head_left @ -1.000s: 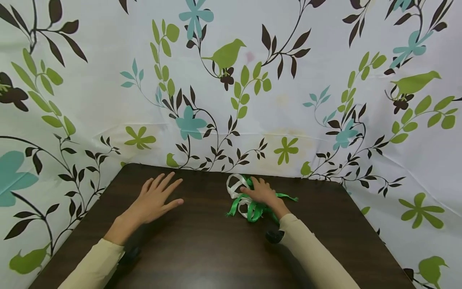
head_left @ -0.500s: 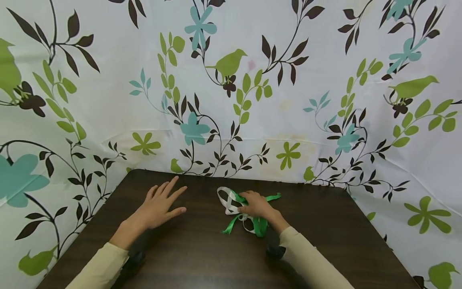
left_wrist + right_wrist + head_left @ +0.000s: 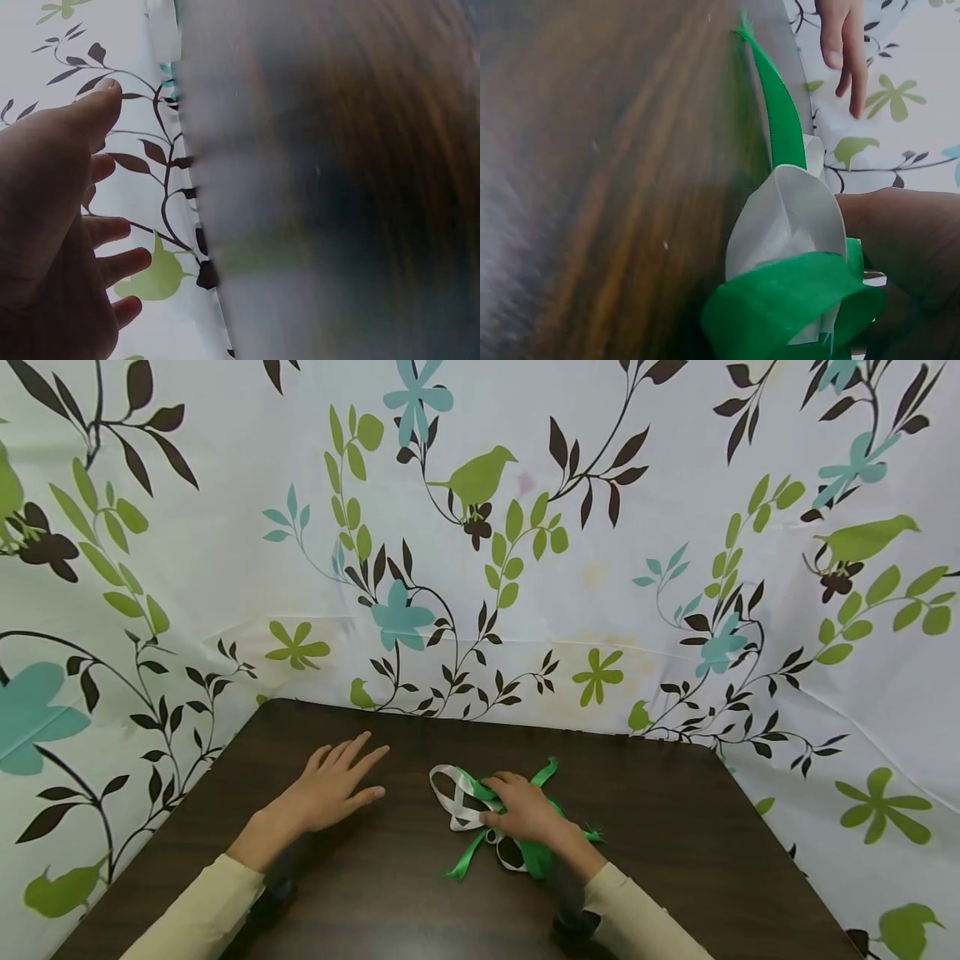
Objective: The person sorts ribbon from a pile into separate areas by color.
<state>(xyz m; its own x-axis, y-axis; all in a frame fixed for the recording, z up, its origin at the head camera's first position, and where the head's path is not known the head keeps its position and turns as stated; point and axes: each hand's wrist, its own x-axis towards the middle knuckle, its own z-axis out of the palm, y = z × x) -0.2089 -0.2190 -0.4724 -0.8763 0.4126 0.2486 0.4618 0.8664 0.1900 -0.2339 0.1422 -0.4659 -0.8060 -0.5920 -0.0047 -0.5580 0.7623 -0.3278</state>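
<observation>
My right hand (image 3: 527, 810) holds a loose bundle of ribbon on the dark table, its fingers bent over the top. White ribbon (image 3: 438, 779) loops out on the left of the bundle, while frayed ends of green ribbon (image 3: 467, 858) stick out on several sides. Close up in the right wrist view, a green ribbon (image 3: 781, 112) and a curled white ribbon (image 3: 761, 229) lie beside my palm, which hides part of the bundle. My left hand (image 3: 324, 793) is left of the ribbons, fingers spread and holding nothing. The left wrist view shows its fingers (image 3: 124, 266) apart.
The dark wood-grain table (image 3: 397, 893) has its far edge against a white cloth backdrop (image 3: 645, 460) printed with birds, leaves and flowers. A dark object (image 3: 576, 922) sits under the right wrist, and another (image 3: 273, 902) under the left.
My right hand has moved left and nearer across the table, and the ribbon bundle has come along with it. My left hand has stayed nearly in place.
</observation>
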